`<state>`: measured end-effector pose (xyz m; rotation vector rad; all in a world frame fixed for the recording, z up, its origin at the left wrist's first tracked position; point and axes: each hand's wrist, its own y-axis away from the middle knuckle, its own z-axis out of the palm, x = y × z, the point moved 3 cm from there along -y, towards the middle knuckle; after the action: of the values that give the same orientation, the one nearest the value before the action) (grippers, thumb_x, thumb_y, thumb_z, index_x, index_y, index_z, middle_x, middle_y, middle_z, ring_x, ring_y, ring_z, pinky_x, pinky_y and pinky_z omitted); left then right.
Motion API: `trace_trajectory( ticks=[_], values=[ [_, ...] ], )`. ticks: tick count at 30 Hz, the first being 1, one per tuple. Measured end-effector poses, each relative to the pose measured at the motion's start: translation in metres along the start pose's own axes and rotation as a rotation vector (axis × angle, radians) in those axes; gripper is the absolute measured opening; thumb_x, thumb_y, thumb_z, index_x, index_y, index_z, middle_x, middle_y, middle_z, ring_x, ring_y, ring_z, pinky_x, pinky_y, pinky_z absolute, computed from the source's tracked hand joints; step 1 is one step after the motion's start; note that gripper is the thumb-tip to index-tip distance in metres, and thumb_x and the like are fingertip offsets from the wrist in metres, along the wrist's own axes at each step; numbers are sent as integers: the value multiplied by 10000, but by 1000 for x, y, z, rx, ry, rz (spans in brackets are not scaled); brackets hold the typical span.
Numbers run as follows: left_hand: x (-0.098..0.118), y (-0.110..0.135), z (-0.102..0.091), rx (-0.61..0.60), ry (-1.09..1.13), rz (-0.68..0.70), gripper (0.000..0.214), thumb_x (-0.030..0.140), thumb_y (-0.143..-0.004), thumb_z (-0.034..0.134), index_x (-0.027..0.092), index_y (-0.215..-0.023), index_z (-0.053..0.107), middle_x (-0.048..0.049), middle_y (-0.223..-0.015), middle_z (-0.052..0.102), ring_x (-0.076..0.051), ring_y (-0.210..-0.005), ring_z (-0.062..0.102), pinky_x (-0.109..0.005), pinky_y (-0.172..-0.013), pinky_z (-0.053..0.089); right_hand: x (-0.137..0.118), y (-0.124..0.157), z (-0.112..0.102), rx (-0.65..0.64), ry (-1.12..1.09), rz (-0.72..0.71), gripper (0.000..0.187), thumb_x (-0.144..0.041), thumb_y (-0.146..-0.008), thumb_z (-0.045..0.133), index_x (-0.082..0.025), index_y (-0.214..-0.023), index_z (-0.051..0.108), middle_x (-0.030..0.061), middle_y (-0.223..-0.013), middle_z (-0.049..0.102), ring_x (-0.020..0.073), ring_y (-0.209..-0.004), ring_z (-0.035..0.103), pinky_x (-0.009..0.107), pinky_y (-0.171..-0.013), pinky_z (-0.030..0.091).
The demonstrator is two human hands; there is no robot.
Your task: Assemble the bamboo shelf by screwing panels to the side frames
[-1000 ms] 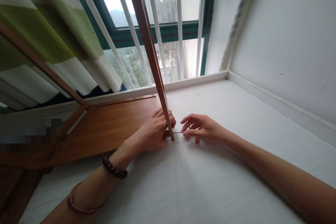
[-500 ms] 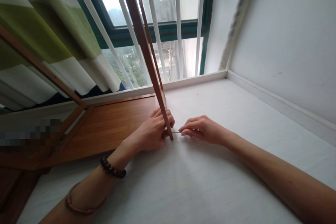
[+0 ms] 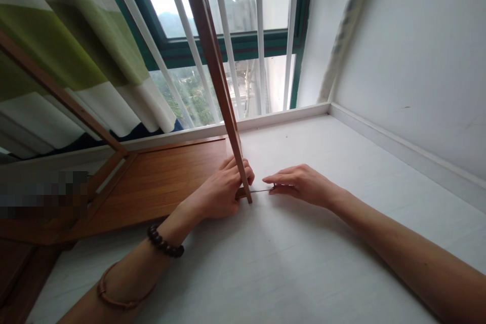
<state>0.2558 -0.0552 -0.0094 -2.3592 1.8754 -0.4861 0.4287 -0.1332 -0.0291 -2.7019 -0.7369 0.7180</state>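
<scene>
My left hand [image 3: 224,187] is closed around the lower end of a wooden frame, where an upright wooden bar [image 3: 228,111] meets a crosspiece; part of that joint is hidden by my fingers. A thin metal hex key [image 3: 261,191] runs level from the outer side of the bar, near its bottom end. At its bent outer end, my right hand [image 3: 304,185] has it between thumb and fingers, with the fingertips slightly parted around the bend. The key's far tip cannot be seen. A brown wooden panel [image 3: 170,172] belonging to the frame lies left of my left hand.
Pale flooring [image 3: 304,263] spreads beneath my arms. Behind are a white railing [image 3: 260,50] and a window, with a green and white curtain [image 3: 76,50] at the left. Another wooden bar [image 3: 76,106] slants up at the left. A white wall [image 3: 425,45] stands on the right.
My right hand has shifted a little to the right and its fingertips have loosened, showing more of the hex key. The upright bar has turned slightly; my left hand keeps its grip.
</scene>
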Motion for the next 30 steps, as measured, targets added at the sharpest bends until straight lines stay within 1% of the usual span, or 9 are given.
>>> trace_trajectory(
  ticks=[5,7,11,14,17,20,25,28,30],
  values=[
    [0,0,0,-10,-1,-4,269,26,-616,500,209,-811,467,-32,-883,519,-224,-988,464,-411,-936,389,-2,0,-1,-79,138,-87,258,-325,-907,486,-250,-1077,665,39,-861,676,131,-728,614,245,-670,438],
    [-1,0,0,-15,-2,-2,274,26,-616,499,208,-817,466,-32,-886,516,-225,-990,461,-411,-940,385,-6,-1,-2,-73,209,-135,265,-313,-924,451,-249,-1068,664,39,-856,663,129,-723,587,251,-668,433],
    [-1,0,1,-6,-3,7,272,22,-617,493,206,-816,466,-29,-882,513,-217,-975,463,-412,-953,372,-16,-2,-7,90,382,-214,259,-287,-933,423,-249,-1058,647,69,-1038,618,159,-839,533,293,-721,437],
    [-1,1,2,-9,-8,0,271,23,-618,491,206,-817,468,-30,-883,513,-217,-974,463,-404,-940,381,-21,-3,-6,143,435,-231,246,-233,-932,420,-231,-1049,637,70,-988,620,174,-878,510,311,-753,436],
    [-1,1,2,-15,-14,-4,289,17,-601,492,207,-818,466,-30,-883,511,-220,-976,460,-404,-935,383,-22,-2,-3,138,352,-214,258,-181,-932,405,-201,-1032,643,66,-899,629,154,-820,525,273,-703,445],
    [-1,1,2,-16,-16,-5,295,14,-594,492,205,-817,464,-30,-883,508,-220,-978,457,-401,-935,382,-19,-1,-1,163,193,-129,248,-211,-928,430,-189,-996,667,67,-872,635,131,-745,560,244,-640,448],
    [-2,0,2,-15,-13,3,283,19,-605,503,201,-818,462,-28,-883,507,-215,-982,453,-402,-957,367,-9,0,7,138,-121,7,188,-220,-870,547,-188,-960,709,56,-856,666,113,-716,618,220,-672,474],
    [-2,0,2,-18,-13,0,274,25,-611,507,200,-815,457,-27,-885,509,-214,-981,453,-402,-954,370,-8,1,11,120,-183,21,173,-207,-842,584,-192,-949,719,49,-831,674,114,-704,628,214,-668,479],
    [-2,0,3,-20,-15,-1,269,27,-611,506,200,-812,455,-28,-889,511,-216,-986,451,-400,-945,377,-9,1,12,126,-160,26,185,-207,-854,565,-191,-960,716,53,-833,671,116,-703,627,217,-662,478]
  ],
)
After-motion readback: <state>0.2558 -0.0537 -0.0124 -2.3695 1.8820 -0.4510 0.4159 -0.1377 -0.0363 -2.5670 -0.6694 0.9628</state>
